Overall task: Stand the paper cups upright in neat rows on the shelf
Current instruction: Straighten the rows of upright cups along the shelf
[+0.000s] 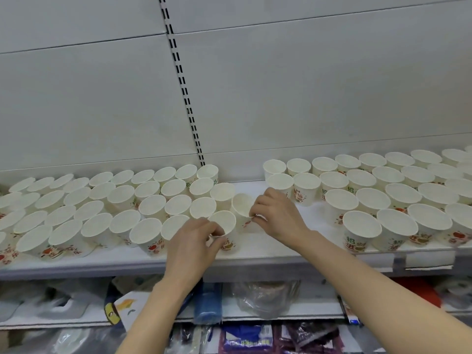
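Observation:
Several white paper cups with red and green print stand upright in rows on the white shelf (255,256), one block at the left (120,203) and another at the right (378,190). Between them, my left hand (194,241) pinches the near rim of a front-row cup (224,223) that stands on the shelf. My right hand (275,215) grips the rim of a second cup (241,204), which is tilted with its mouth turned toward the left.
A bare strip of shelf (245,185) runs between the two cup blocks back to the grey wall panel. A slotted upright (184,90) rises behind. Below the shelf lie packaged goods, a blue pack (207,302) and plastic bags (265,297). Price-tag holders (429,259) line the front edge.

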